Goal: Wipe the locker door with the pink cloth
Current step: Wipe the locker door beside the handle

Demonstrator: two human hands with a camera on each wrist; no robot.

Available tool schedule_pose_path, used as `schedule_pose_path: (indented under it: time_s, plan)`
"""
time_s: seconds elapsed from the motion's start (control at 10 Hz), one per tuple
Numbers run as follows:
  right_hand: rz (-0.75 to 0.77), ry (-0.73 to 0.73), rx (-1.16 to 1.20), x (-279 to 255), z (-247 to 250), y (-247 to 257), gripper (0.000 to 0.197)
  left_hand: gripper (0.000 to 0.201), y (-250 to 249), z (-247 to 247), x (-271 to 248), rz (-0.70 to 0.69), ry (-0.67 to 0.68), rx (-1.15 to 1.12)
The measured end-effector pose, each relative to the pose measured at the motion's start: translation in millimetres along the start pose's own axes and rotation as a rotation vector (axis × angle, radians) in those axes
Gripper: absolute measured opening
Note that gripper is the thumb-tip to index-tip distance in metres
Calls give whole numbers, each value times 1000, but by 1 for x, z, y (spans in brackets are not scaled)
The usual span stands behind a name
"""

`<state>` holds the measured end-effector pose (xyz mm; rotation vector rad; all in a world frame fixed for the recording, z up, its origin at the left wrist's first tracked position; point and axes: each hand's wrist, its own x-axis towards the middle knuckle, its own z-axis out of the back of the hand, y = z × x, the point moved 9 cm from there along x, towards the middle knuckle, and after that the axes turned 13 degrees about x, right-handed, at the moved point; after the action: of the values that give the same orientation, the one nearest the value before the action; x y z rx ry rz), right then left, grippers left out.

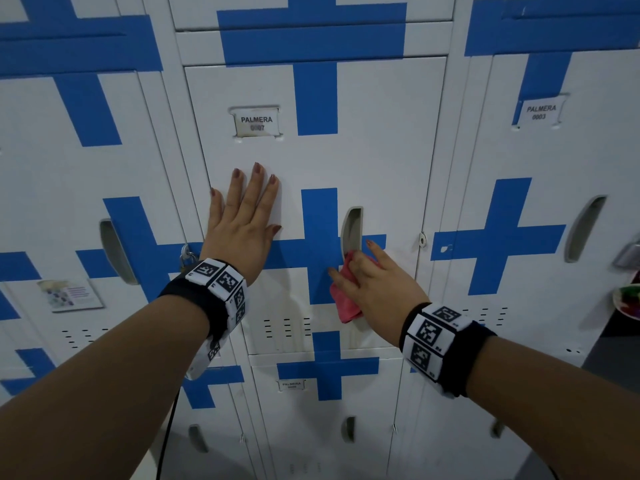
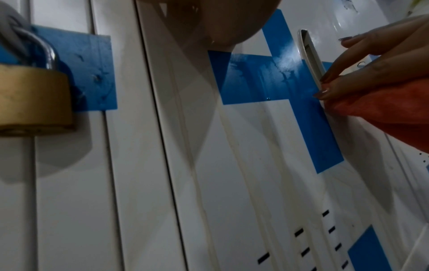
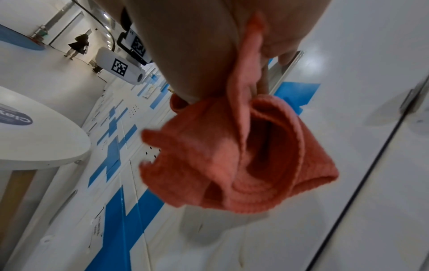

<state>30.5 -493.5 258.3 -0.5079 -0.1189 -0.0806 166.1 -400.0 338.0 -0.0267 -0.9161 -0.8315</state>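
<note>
Seen from the head camera, a person's left hand (image 1: 242, 216) lies flat with fingers spread on the white locker door (image 1: 381, 161), while the right hand (image 1: 374, 282) grips a bunched pink cloth (image 1: 343, 303) against the door just below the recessed handle (image 1: 351, 230). The left wrist view shows a brass padlock (image 2: 32, 97) on the neighbouring door and fingertips (image 2: 325, 93) pinning the cloth beside the blue tape cross (image 2: 267, 80). From the right wrist, the cloth hangs folded from the closed fingers.

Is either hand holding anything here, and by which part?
The right hand grips the bunched pink cloth by its upper folds. The left hand lies flat on the door, holding nothing.
</note>
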Motion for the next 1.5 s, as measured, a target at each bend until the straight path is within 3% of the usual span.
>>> schedule_pose_path:
  time_s: [0.2, 0.4, 0.5, 0.8, 1.0, 1.2, 1.4, 1.5]
  plan:
    - [63, -30, 35, 4, 8, -7, 58, 69, 1, -1, 0, 6, 10, -1]
    - [96, -55, 54, 1, 8, -14, 67, 68, 0, -1, 0, 8, 11, 7]
    - [70, -112, 83, -1, 0, -16, 60, 68, 0, -1, 0, 10, 11, 2]
    - [-107, -99, -43, -5, -11, -5, 74, 69, 0, -1, 0, 14, 17, 7]
    - [-58, -135, 81, 8, 2, 3, 72, 68, -2, 0, -1, 9, 14, -5]
    - [-75, -341, 326, -3, -2, -7, 62, 69, -1, -1, 0, 12, 7, 3]
    - [-171, -351, 516, -19, -35, 6, 91, 68, 0, -1, 0, 16, 4, 4]
    - [-198, -281, 508, -16, -54, 13, 99, 68, 0, -1, 0, 18, 7, 0]
